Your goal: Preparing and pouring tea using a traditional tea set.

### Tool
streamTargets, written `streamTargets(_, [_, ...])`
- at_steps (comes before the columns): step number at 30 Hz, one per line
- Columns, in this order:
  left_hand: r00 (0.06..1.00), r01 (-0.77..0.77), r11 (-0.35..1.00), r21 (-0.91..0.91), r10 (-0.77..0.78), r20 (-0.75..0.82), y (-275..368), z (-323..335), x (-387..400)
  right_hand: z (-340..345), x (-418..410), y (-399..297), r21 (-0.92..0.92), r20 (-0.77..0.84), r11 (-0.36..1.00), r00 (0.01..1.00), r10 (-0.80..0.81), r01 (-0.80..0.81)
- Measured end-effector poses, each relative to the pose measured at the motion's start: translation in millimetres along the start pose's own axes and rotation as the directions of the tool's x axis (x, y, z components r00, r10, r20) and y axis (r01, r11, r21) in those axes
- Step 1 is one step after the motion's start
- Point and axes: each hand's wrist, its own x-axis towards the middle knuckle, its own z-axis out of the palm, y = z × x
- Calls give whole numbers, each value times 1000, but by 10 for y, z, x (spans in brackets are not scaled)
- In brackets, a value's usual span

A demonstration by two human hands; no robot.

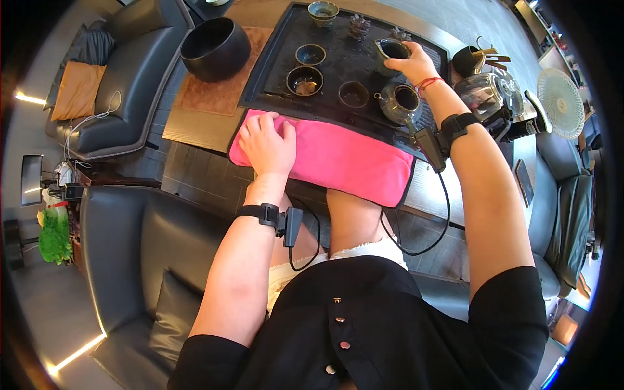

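Note:
With thumb and fingers, my right hand (413, 62) grips a dark glazed spouted pitcher (388, 57) at the right of the black tea tray (273, 83). My left hand (268, 144) lies flat, fingers a little apart, on the left end of a folded pink cloth (341, 153) with a dark border. That cloth runs along the tray's front edge and hangs over the table edge. Below the pitcher sits a glazed teapot (402, 103) with its lid off. Left of the teapot are a dark cup (353, 94), a bowl with brown residue (305, 82) and another small cup (310, 55).
A large black bowl (215, 50) stands on a brown mat (209, 97) to the left. At the back are a glazed cup (323, 13) and small dark ornaments (360, 27). A glass kettle (482, 95) and a black tool holder (465, 62) flank the tray's right side. Cables hang from both wrist devices.

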Motion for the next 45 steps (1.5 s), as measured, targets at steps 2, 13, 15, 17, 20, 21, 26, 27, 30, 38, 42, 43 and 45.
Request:
streamTargets(2, [1000,-2,1000,5,2,4,5,-7,3,47,-15,27,-13,15,1000,1000,18,-18])
streamTargets(13, [999,-24,1000,8,24,-22,-18,11,4,-368,-172,272,101,28,995,999,21,-23])
streamTargets(15, [999,-31,999,14,31,-21,-1,32,7,-372,-161,575,60,-25,997,999,-40,41])
streamTargets(17, [999,-27,999,19,27,-30,-38,24,3,-354,-266,614,-425,24,901,996,-85,87])
streamTargets(20, [999,-23,1000,20,23,-31,-32,27,5,-303,-320,720,-285,92,958,996,-7,33])
streamTargets(21, [1000,-18,1000,22,19,-25,-29,28,5,-291,-335,747,-263,102,965,995,6,21])
streamTargets(26, [1000,-14,1000,17,15,-12,-12,9,7,-296,-340,812,-254,-141,967,989,-48,10])
streamTargets(27, [1000,-8,1000,14,8,-2,-2,7,3,-337,-363,753,-221,-221,975,975,-32,-18])
streamTargets(30, [1000,-11,1000,5,11,-9,-6,7,2,-378,-393,687,100,-178,989,980,-91,110])
streamTargets(38, [999,-31,1000,0,31,-25,-20,37,1,-345,-831,229,-35,108,976,972,-211,216])
streamTargets(42, [997,-49,999,8,50,-53,-44,37,10,-335,-937,182,23,79,989,986,-148,146])
streamTargets(43, [997,-49,999,8,49,-55,-43,34,5,-349,-992,150,50,45,994,994,-103,100])
streamTargets(45, [999,-30,1000,8,30,-29,-31,35,-1,-340,-1082,258,-2,-31,997,997,-71,71])
